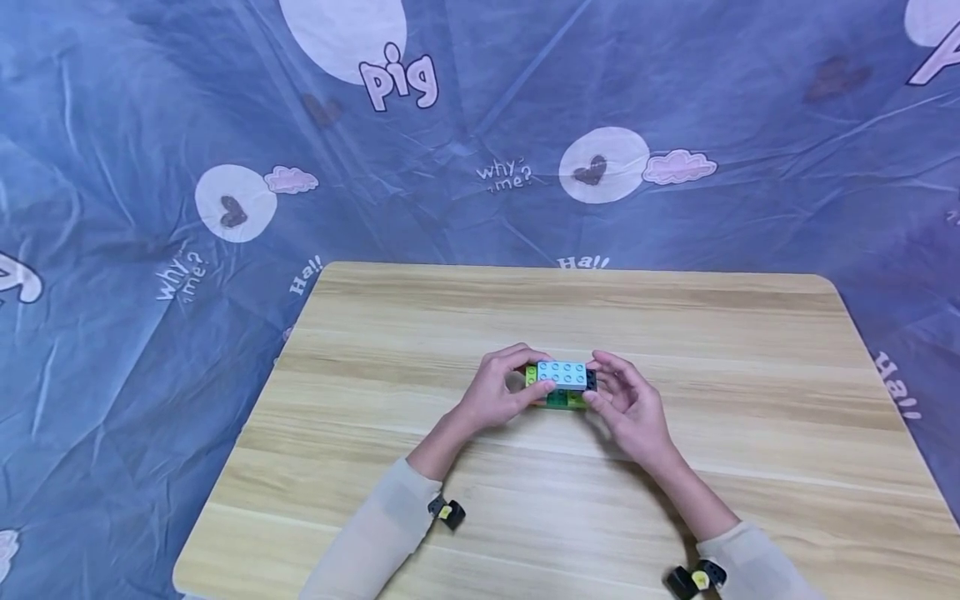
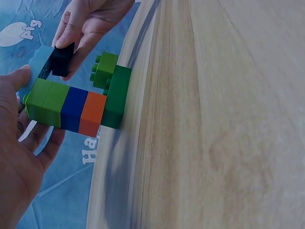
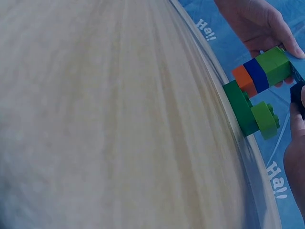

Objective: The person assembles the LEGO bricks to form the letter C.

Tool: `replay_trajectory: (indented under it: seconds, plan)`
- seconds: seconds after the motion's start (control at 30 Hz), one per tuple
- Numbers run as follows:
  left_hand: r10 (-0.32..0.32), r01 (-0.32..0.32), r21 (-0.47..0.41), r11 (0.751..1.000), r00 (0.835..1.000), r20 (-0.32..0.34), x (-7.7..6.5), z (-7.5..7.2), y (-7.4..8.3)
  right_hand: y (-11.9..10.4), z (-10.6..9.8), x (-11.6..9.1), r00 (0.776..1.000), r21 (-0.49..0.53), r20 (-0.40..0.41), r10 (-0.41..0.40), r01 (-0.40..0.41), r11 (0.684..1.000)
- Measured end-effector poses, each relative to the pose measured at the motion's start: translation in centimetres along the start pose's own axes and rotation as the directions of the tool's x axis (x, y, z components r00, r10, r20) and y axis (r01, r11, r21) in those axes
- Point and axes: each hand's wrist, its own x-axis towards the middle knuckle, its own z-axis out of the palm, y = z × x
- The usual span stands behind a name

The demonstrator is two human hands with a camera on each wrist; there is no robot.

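A toy-brick build stands on the table between the hands. Its base is a dark green brick. Up from one end rises a column: an orange brick, a dark blue brick and lime bricks. A separate lime brick sits on the base's other end. On top lies a light blue brick, reaching out to the right. My left hand pinches it by its left end, thumb in front. My right hand pinches a black brick at the light blue brick's right end, below it.
The wooden table has rounded corners. Behind and beside it hangs a blue printed cloth. Each wrist carries a small black camera on a strap, the left one and the right one.
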Motion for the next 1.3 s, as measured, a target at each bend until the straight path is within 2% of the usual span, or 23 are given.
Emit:
replay_trajectory:
  seconds: [0.33,0.73,1.03,1.3]
  plan:
    - [0.001,-0.001,0.000,1.000,1.000,0.001,0.1,0.0,-0.1,-0.2,0.2,0.0,0.999,0.037,-0.031,0.023,-0.022,0.999]
    - [-0.002,0.002,0.014,1.000,1.000,0.001,0.0,-0.1,-0.1,0.0,0.7,-0.2,0.998,0.161,-0.038,0.043,-0.036,0.986]
    - [0.006,-0.006,0.022,1.000,1.000,0.015,0.1,-0.3,0.0,-0.4,0.9,-0.2,0.996,0.158,-0.067,0.060,-0.049,0.986]
    - [0.006,-0.007,0.041,0.999,1.000,0.027,0.1,-0.4,0.1,-0.3,1.1,-0.4,0.997,0.204,-0.062,0.049,-0.035,0.978]
